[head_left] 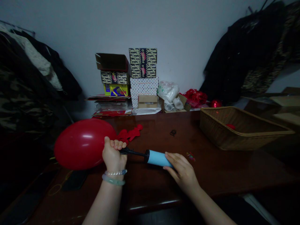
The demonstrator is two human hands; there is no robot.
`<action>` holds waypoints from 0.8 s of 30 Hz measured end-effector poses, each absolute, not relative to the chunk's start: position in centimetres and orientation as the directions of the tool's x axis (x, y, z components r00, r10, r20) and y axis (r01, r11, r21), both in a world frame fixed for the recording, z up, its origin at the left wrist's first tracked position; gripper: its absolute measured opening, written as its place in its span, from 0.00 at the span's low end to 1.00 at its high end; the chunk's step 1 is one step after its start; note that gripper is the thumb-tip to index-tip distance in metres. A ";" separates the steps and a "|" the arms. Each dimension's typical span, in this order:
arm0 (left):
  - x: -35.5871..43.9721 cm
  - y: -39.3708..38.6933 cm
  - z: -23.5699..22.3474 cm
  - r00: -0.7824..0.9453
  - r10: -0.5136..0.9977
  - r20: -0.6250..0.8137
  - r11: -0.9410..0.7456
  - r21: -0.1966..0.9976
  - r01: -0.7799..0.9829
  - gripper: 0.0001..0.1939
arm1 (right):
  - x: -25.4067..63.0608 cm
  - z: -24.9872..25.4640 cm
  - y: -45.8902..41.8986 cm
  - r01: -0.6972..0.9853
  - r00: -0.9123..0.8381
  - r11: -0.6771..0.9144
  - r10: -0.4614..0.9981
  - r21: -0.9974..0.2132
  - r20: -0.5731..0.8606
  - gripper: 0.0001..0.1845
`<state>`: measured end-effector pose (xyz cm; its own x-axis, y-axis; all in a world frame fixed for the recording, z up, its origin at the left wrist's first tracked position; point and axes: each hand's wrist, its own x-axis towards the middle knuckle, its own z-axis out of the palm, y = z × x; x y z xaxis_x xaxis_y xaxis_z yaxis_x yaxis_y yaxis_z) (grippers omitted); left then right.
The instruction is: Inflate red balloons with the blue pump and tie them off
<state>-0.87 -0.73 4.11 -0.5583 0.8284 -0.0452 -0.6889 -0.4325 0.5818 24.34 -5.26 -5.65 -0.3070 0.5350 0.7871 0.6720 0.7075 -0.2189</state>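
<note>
An inflated red balloon (81, 144) hangs over the left part of the dark wooden table (152, 184). My left hand (114, 156) is closed in a fist round the balloon's neck and the black nozzle of a hand pump. The pump's light blue barrel (156, 158) points right, and my right hand (181, 170) is wrapped round its far end. Two bracelets sit on my left wrist. A pile of flat, uninflated red balloons (130, 133) lies on the table just behind my left hand.
A wicker basket (239, 131) stands at the right with something red inside. Stacked patterned boxes (142, 75), plastic bags and red ribbon line the wall. A small black object (172, 132) and coloured bits (190, 156) lie mid-table. Dark clothes hang on both sides.
</note>
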 end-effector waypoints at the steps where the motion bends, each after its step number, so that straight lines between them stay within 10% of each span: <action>1: -0.5 -0.7 4.0 -0.553 0.832 -0.046 -0.427 0.583 -0.691 0.23 | 24.2 -5.7 -5.3 0.673 -0.304 0.706 0.536 -0.220 0.788 0.26; 24: 0.9 -0.6 4.1 -0.525 0.851 0.009 -0.419 0.613 -0.670 0.24 | 23.7 -5.9 -5.1 0.668 -0.289 0.690 0.584 -0.277 0.758 0.24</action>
